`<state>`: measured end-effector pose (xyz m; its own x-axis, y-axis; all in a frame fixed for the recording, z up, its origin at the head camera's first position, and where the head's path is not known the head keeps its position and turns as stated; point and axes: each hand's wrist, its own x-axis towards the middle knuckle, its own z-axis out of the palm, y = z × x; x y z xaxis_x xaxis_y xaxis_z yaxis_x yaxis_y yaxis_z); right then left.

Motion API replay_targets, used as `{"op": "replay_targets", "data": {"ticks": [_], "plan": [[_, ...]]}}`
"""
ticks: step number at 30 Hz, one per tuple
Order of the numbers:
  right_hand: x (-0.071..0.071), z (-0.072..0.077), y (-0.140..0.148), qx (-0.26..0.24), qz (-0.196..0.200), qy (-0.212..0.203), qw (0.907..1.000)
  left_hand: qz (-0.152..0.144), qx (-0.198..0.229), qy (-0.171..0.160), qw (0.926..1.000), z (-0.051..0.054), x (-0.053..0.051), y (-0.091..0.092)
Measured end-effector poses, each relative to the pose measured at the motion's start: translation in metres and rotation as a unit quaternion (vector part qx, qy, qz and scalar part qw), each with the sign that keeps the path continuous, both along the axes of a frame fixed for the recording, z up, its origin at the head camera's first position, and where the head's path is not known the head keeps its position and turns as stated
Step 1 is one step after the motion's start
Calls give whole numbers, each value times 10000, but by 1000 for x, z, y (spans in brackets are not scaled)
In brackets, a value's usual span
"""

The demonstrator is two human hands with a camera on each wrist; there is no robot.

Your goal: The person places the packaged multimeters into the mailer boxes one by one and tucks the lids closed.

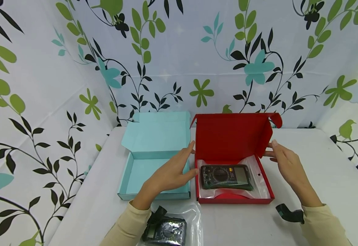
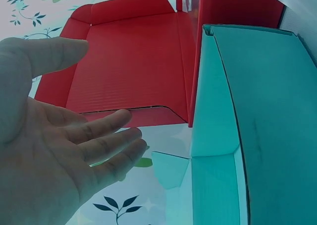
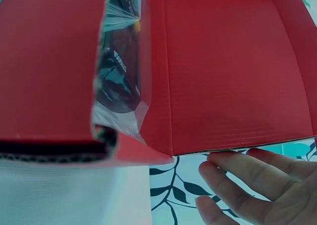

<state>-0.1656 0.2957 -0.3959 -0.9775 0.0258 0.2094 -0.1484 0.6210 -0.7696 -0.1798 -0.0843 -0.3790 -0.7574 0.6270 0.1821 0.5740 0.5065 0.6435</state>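
Both forearms, in beige sleeves, reach forward from the near side of the table, one to each side of a shallow red cardboard box (image 1: 237, 201) whose hinged lid (image 1: 228, 136) stands raised at its back. The left hand (image 1: 171, 171) slants up beside the box's left side, over the edge of a neighbouring carton; the right hand (image 1: 286, 164) comes in from the right, angled towards the raised lid. The left one is open, fingers extended and thumb apart, holding nothing; from here I can't tell whether it touches the red cardboard. The right one is open too, its fingers loosely extended, the fingertips right at the lid's right edge and seemingly touching it. Inside the red box lies a dark rectangular multimeter (image 1: 226, 177) with a round dial and a grey screen, within clear plastic wrapping (image 1: 260, 174). Just left of the red box sits a light-blue cardboard carton (image 1: 154, 197), its lid up as well. Nearer the person, front-left of the red box, a second black meter (image 1: 169, 230) lies in a clear plastic bag (image 1: 194, 222), partly behind the left sleeve.
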Motion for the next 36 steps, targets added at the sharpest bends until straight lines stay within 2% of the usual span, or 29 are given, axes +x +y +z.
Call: {"op": "replay_targets", "data": {"ticks": [17,24,36], "plan": [[2,5,0,-130,34,-542,9984,-162,48,71,9998,-1,0,2],[2,6,1,-251,143,-483,9984,-230,71,101,9997,-2,0,2],[-1,5,7,-249,283,-670,9970,-317,197,103,9992,0,0,3]]}}
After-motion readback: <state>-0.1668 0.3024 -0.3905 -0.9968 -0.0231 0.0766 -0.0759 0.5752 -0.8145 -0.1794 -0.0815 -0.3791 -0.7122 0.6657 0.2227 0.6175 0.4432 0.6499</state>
